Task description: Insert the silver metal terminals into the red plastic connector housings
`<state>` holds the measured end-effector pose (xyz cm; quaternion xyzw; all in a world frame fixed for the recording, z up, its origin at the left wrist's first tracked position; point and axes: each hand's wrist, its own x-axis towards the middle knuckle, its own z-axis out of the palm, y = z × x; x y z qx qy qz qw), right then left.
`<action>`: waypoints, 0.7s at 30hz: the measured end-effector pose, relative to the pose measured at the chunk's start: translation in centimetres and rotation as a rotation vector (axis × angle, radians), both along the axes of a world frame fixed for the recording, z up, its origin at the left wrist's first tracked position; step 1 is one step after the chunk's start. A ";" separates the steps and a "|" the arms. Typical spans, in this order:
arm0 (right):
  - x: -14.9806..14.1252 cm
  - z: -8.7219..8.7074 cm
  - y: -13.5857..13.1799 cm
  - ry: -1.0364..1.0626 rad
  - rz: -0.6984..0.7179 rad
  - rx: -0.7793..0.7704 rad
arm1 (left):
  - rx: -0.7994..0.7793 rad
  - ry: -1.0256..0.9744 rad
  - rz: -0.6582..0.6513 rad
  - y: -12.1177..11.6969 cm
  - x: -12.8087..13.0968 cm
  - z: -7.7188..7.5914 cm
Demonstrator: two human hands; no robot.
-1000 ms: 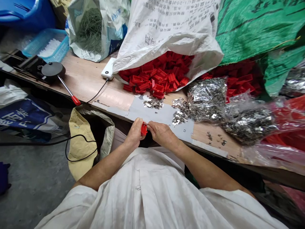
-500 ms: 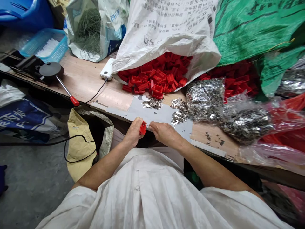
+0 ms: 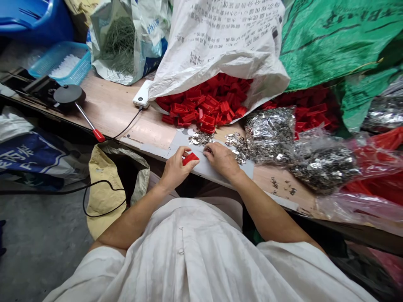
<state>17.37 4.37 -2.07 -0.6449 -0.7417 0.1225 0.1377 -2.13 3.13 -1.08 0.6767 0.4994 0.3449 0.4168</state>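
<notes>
A small red plastic housing [image 3: 190, 158] is pinched between the thumb and fingers of my left hand [image 3: 176, 167], over the front edge of the bench. My right hand [image 3: 223, 160] is over the grey sheet [image 3: 201, 168], fingertips drawn together beside a small pile of shiny metal pieces [image 3: 200, 138]; what they hold, if anything, is too small to make out. Just beyond, a second heap of metal pieces [image 3: 239, 147] lies to the right. More red housings [image 3: 208, 105] spill from the mouth of a white woven sack [image 3: 220, 33] behind the hands.
Clear bags of metal pieces [image 3: 270, 134] and a green sack [image 3: 340, 37] occupy the right side. At left are a lever press [image 3: 69, 95], a white power bank [image 3: 142, 93] with a cable, and a blue basket [image 3: 75, 71]. An open tan sack [image 3: 103, 184] stands below the bench edge.
My right hand has moved forward from the bench edge to the metal pile. My left hand has risen slightly and turned the red housing, showing a different face of it.
</notes>
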 end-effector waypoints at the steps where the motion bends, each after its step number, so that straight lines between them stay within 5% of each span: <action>1: -0.2 -0.1 0.2 -0.006 0.001 -0.001 | 0.119 0.140 -0.008 0.0 0.1 -0.2; 7: 0.7 -0.1 0.6 0.149 -0.011 -0.014 | 0.482 0.486 -0.104 0.2 1.0 -1.9; 14: 2.3 1.1 0.2 0.424 0.151 -0.201 | 0.513 0.454 -0.158 -0.2 2.1 -3.0; 21: 2.6 1.6 0.5 0.406 0.244 -0.253 | 0.538 0.433 -0.124 -0.6 2.6 -3.4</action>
